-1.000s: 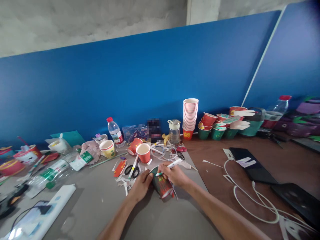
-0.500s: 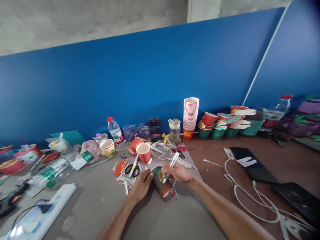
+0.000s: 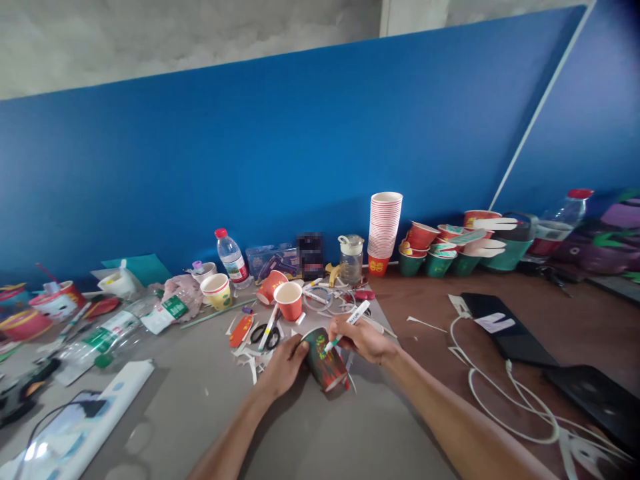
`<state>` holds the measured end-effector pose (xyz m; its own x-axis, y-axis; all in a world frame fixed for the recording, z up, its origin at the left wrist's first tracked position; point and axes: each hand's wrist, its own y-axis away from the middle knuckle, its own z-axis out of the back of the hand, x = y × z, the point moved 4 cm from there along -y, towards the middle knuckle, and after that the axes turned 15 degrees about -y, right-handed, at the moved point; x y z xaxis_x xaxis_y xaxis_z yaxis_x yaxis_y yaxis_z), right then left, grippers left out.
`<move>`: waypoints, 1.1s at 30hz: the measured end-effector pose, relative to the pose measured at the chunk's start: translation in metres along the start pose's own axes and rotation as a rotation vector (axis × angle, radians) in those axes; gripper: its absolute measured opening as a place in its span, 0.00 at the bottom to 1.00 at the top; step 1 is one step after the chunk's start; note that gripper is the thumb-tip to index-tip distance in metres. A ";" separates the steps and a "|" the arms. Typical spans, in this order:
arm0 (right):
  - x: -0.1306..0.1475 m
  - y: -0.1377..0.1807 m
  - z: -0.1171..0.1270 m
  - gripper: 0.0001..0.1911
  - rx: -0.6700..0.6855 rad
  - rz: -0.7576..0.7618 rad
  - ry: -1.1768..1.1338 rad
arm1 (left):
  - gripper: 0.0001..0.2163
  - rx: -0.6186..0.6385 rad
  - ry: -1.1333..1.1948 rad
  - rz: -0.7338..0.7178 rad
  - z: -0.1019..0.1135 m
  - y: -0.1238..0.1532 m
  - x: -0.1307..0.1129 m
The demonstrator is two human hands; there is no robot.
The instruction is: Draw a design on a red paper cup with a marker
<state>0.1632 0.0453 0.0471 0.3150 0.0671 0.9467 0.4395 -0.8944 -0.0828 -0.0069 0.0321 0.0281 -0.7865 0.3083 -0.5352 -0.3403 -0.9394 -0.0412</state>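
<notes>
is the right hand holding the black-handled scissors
No, the right hand holds a white marker pen against the dark painted paper cup, while the black-handled scissors lie apart on the grey tabletop.

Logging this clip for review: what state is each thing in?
left hand: gripping the painted cup
right hand: holding the marker
painted cup: on its side, held
marker: uncapped, tip on the cup
water bottle: upright, capped
glass jar: upright, lid on
cup stack: upright, nested
</notes>
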 end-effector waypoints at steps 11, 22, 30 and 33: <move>0.000 0.000 0.003 0.18 0.061 -0.074 0.126 | 0.16 0.010 0.040 -0.002 -0.006 -0.002 0.008; -0.001 0.001 0.011 0.17 0.048 -0.063 0.073 | 0.19 0.048 0.155 -0.001 -0.001 0.000 0.002; -0.003 0.000 0.009 0.17 0.019 -0.022 0.098 | 0.21 0.023 0.140 0.031 0.002 -0.001 0.001; -0.001 0.000 0.005 0.17 0.057 -0.040 0.136 | 0.20 0.051 0.125 0.037 0.000 -0.002 0.002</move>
<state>0.1675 0.0477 0.0445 0.1809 0.0378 0.9828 0.4976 -0.8655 -0.0583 -0.0080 0.0342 0.0272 -0.7294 0.2497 -0.6369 -0.3406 -0.9400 0.0214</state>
